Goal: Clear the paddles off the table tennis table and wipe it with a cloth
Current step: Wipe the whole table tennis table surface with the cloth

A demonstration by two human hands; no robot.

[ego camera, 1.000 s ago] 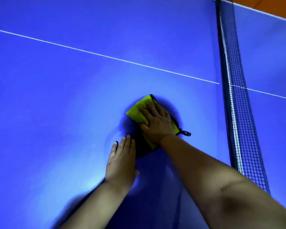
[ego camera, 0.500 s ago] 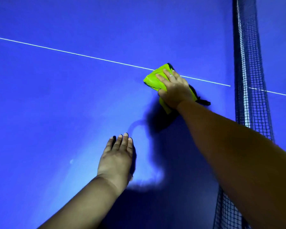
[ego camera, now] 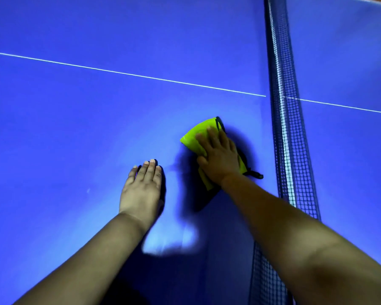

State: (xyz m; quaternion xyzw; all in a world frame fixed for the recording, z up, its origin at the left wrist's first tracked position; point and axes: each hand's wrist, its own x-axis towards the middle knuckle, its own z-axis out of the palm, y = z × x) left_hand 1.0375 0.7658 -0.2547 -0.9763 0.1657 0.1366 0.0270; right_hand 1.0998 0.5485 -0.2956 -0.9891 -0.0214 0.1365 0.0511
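Observation:
A folded yellow-green cloth (ego camera: pixel 194 137) with a dark edge and a small black loop lies flat on the blue table tennis table (ego camera: pixel 75 128). My right hand (ego camera: pixel 218 157) presses down on it, fingers spread over the cloth, a little left of the net. My left hand (ego camera: pixel 141 188) rests palm down on the bare table surface, to the left of the cloth and nearer to me, holding nothing. No paddle is in view.
The dark net (ego camera: pixel 284 128) runs from top to bottom on the right, close to my right forearm. A white centre line (ego camera: pixel 128 73) crosses the table beyond both hands. An orange strip shows at the top right corner.
My right hand slid the cloth out to the white line, then back towards me, ending closer to the net than a second ago. My left hand stayed planted on the table.

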